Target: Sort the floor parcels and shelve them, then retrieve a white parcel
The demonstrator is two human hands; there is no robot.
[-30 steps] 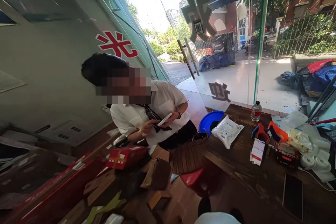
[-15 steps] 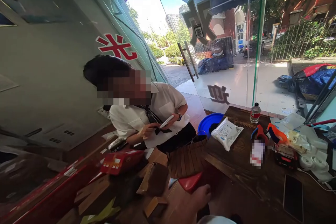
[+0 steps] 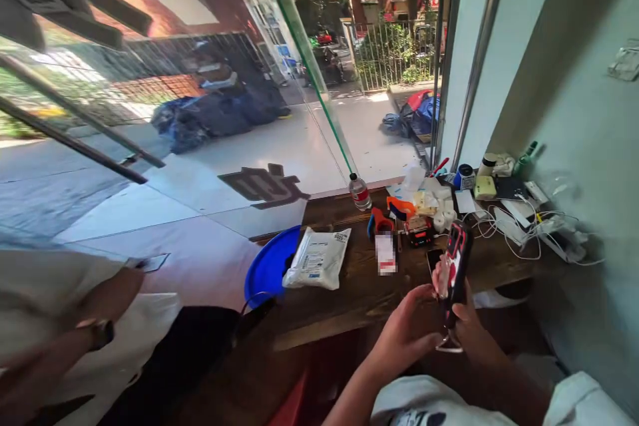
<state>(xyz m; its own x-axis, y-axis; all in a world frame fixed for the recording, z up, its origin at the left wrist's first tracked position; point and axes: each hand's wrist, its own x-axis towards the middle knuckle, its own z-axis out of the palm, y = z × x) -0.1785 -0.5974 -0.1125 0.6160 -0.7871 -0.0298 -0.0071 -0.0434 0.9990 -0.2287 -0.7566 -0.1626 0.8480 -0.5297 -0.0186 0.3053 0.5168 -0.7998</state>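
A phone in a black and red case [image 3: 460, 263] stands upright in my right hand [image 3: 472, 329], its camera side towards me. My right fingers close round its lower edge. A loop-like strap or ring [image 3: 450, 345] hangs at its lower end. Just left of the phone is my left hand [image 3: 402, 326], thumb and forefinger apart, near the case's lower left side; whether it touches the case is unclear. A pinkish shape on the phone's left side is blurred. Behind it, a second dark phone [image 3: 434, 258] lies on the wooden table [image 3: 359, 293], partly hidden.
On the table are a white plastic parcel [image 3: 319, 258], a bottle [image 3: 360, 193], tape dispensers [image 3: 401, 208], a small black and red device [image 3: 419, 231] and tangled white cables [image 3: 524, 233]. A blue tub [image 3: 262, 266] stands beside the table. Another person's arm [image 3: 94, 333] is at left.
My view has swung right, so the other person and the table sit further left. Both my hands now show, with a phone in my right hand.
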